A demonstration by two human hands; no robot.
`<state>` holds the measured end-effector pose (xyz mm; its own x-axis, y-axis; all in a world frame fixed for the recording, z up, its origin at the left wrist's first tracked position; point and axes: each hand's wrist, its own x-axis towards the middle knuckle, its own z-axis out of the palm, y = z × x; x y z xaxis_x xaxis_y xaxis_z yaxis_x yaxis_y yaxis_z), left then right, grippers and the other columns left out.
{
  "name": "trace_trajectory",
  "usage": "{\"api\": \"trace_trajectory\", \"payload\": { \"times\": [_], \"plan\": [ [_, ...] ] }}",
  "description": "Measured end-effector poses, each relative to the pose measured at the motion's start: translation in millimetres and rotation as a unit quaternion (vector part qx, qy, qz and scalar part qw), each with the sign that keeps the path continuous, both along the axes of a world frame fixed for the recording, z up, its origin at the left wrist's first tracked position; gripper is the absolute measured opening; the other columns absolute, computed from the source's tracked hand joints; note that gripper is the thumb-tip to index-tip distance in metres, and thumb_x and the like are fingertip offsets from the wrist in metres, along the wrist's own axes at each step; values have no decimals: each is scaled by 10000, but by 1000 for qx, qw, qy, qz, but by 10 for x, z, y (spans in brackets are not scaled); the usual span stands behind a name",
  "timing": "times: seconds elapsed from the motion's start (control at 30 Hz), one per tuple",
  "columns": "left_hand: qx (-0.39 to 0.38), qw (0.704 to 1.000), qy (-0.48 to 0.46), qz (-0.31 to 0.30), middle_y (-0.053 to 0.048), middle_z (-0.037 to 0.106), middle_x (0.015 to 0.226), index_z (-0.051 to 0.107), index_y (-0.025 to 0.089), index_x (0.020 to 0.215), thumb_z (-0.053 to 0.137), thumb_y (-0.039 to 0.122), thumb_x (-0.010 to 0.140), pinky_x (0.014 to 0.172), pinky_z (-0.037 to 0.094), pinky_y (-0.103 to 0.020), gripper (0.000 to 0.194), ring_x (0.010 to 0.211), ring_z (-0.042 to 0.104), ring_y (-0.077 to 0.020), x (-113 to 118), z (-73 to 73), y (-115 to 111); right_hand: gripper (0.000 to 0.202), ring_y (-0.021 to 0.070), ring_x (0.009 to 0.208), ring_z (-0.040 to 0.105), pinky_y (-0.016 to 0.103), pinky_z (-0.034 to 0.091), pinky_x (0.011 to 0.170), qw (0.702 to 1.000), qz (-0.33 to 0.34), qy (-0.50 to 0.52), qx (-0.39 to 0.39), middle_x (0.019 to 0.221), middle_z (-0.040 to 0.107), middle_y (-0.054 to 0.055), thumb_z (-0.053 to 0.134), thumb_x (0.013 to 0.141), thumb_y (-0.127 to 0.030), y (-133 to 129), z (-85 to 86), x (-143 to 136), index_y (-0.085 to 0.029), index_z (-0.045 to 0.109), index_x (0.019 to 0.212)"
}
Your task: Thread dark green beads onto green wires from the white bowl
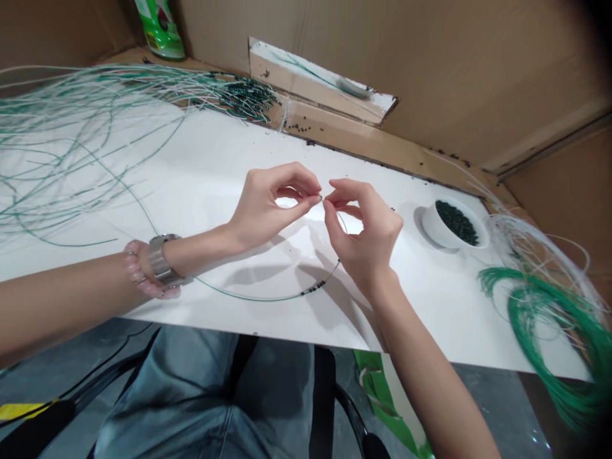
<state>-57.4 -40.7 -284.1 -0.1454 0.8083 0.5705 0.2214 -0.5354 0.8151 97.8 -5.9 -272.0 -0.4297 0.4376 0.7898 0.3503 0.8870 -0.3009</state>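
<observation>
My left hand [272, 197] pinches a tiny dark bead [320, 198] between thumb and forefinger. Just to its right, my right hand [361, 223] is closed in a pinch on a thin cord [342, 222], its fingertips nearly touching those of the left. Below the hands the cord hangs in a curve, with several dark beads [313, 289] threaded on it. From there a green length [248, 298] runs left under my left wrist. Whether the cord's tip passes through the pinched bead is too small to tell.
A white bowl [433, 229] of dark beads stands on the white table [268, 146] at right. Beside it lie coiled green cords [521, 312] and white cords [568, 268]. Many beaded cords [143, 89] spread at left. Cardboard walls [454, 70] and a green bottle [162, 32] are behind.
</observation>
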Motion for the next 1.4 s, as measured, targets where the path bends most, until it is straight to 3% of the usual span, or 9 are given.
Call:
{"api": "trace_trajectory", "payload": {
  "times": [0.27,0.47,0.7,0.83,0.93,1.23,1.4],
  "plan": [
    [-14,1000,-10,-5,-10,674,751,642,162,774,674,215,759,724,570,-285,63,706,653,-127,5,22,5,174,121,732,634,264,588,662,996,15,36,-79,816,650,-1,543,844,-158,-9,2,-3,-224,542,1006],
    [19,1000,11,-5,6,646,719,619,156,759,644,119,746,684,548,-234,47,687,625,-101,3,10,10,179,103,711,602,232,552,620,990,35,28,-137,801,620,-16,566,809,-165,-28,19,-18,-216,557,980],
    [53,998,16,-2,23,593,709,578,165,762,647,38,714,634,522,-203,152,654,605,-84,-55,-21,74,130,134,707,586,263,519,618,971,-3,-85,-223,745,636,-11,599,691,-120,27,130,56,-188,618,800],
    [57,998,27,-7,29,587,718,570,178,794,649,47,720,641,522,-195,170,658,588,-75,-55,-47,96,72,125,713,624,234,518,589,962,22,-18,-272,809,680,12,618,766,-231,17,128,37,-178,644,808],
    [61,998,34,-7,29,589,728,567,182,813,656,65,724,643,525,-191,171,656,587,-71,-49,-66,99,88,111,701,622,211,510,577,958,30,5,-284,771,684,8,591,801,-228,6,103,11,-174,657,781],
    [62,996,65,9,13,595,742,560,186,829,649,141,757,667,544,-226,123,669,597,-89,-55,-56,72,83,96,638,586,189,484,513,937,18,40,-345,693,646,2,591,767,-204,17,112,-15,-157,632,712],
    [68,990,119,41,7,610,729,572,181,799,635,170,767,662,538,-236,71,663,600,-101,-68,-28,46,95,84,626,558,173,463,503,938,39,42,-341,679,626,-2,592,769,-215,10,85,-32,-153,621,703]
  ]
}}
